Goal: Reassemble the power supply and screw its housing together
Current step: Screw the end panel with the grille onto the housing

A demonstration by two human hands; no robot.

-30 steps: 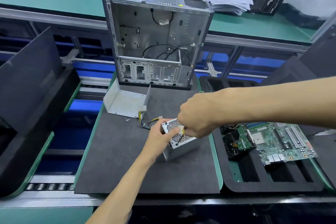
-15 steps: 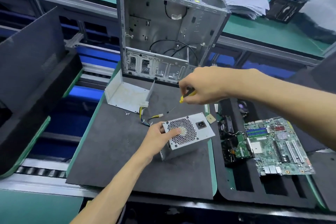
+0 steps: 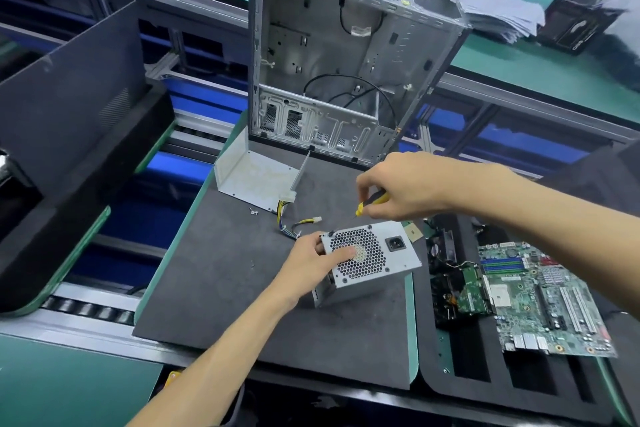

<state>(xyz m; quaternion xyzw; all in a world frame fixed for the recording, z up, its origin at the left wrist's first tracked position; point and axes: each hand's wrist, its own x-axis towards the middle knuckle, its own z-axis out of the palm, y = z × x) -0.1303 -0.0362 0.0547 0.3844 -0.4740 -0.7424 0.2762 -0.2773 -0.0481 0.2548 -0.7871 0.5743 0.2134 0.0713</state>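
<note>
We are steadying the power supply point(image 3: 372, 258) on the dark mat point(image 3: 225, 281) with our left hand point(image 3: 311, 262), thumb lying flat across its fan grille and the other fingers curling round its left edge. Our right hand point(image 3: 403, 189) is pinching a yellow-handled screwdriver point(image 3: 372, 203), fingers closed narrowly around it, its tip pointing down at the housing's upper-left corner just beyond our left fingertips.
</note>
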